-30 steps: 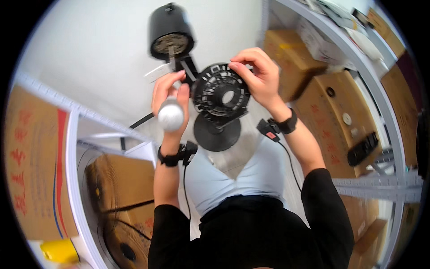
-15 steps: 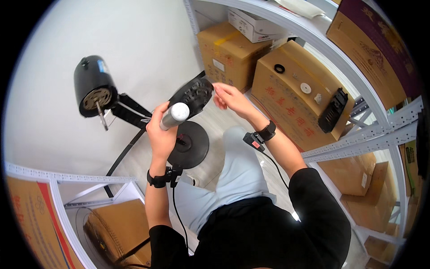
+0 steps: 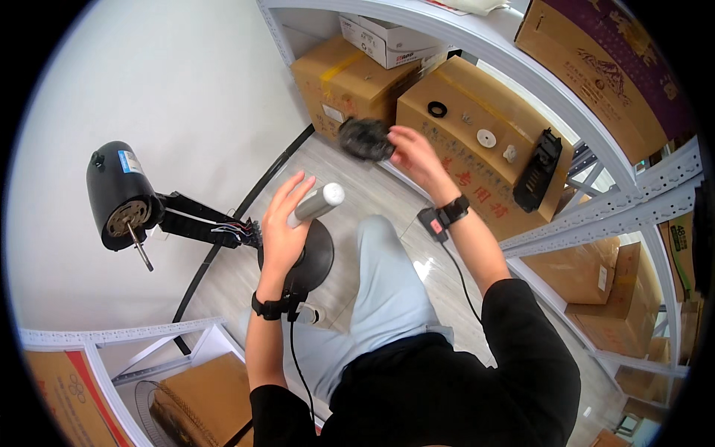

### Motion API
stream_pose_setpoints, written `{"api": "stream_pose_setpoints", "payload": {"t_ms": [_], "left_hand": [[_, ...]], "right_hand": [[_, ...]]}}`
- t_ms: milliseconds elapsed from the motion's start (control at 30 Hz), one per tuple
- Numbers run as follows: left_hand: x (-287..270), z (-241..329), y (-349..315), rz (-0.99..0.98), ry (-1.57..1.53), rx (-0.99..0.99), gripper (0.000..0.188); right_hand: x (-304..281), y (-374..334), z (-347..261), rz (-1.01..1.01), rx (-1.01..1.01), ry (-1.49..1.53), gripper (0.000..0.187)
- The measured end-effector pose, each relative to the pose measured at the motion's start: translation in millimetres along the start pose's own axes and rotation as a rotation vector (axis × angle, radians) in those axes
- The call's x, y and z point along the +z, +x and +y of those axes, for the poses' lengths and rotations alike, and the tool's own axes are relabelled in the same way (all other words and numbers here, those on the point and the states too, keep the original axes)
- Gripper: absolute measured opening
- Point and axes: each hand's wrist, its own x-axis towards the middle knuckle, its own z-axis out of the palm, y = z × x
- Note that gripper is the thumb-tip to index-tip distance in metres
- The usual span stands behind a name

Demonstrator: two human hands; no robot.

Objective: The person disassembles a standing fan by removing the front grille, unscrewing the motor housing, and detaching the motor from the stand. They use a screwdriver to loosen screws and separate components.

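Note:
My left hand (image 3: 281, 231) has its fingers stretched upward, with a grey cylinder (image 3: 311, 207) with a white end held along its thumb side; what it is cannot be made out. Farther right, my right hand (image 3: 418, 158) grips the edge of a black ribbed plastic part (image 3: 365, 139), blurred by motion, above the floor. To the left of my hands is a fan without blades: a black motor housing (image 3: 119, 186) with a bare metal shaft (image 3: 139, 246). Its black neck (image 3: 197, 216) shows loose wires near the round black base (image 3: 316, 257).
Ahead on the right, a cardboard box (image 3: 454, 112) carries a black ring (image 3: 437, 109), a white disc (image 3: 486, 138), small parts and a black slotted cover (image 3: 538, 170). Metal shelving (image 3: 588, 216) with boxes runs along the right. A wire fan guard (image 3: 149, 406) lies lower left.
My right hand has carried the black ribbed part away from my left hand, forward and right. My left fingers have straightened, and the grey cylinder has moved right. The view has shifted.

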Motion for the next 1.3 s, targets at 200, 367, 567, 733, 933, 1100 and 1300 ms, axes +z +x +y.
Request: {"api": "stream_pose_setpoints", "payload": {"t_ms": [200, 367, 567, 733, 933, 1100, 1300], "left_hand": [[1.3, -12.9, -7.0, -0.062, 0.012, -0.084, 0.049], [1.1, -16.1, -2.3, -0.074, 0.009, -0.114, 0.044], [2.9, -26.4, -0.6, -0.062, 0.009, -0.147, 0.038], [8.3, -24.7, -0.5, -0.077, -0.013, -0.118, 0.037], [-11.9, -16.1, -13.7, -0.048, -0.036, -0.057, 0.040], [-29.9, 10.6, -26.1, 0.002, -0.065, 0.028, 0.033], [-79.5, 29.6, -73.4, 0.221, -0.040, 0.005, 0.026]], "right_hand": [[-111.4, 127.4, -20.1, 0.442, -0.180, 0.020, 0.036], [-149.7, 191.1, -32.1, 0.680, -0.271, -0.055, 0.041], [-157.0, 218.2, -38.9, 0.753, -0.123, -0.161, 0.033], [-176.0, 212.1, -47.7, 0.699, -0.061, -0.389, 0.037], [-144.4, 167.6, -45.5, 0.347, -0.305, -0.311, 0.040], [-74.0, 168.8, -84.3, 0.466, -0.613, -1.054, 0.050], [186.0, 27.6, -104.5, -0.507, -0.653, -0.659, 0.052]]}}
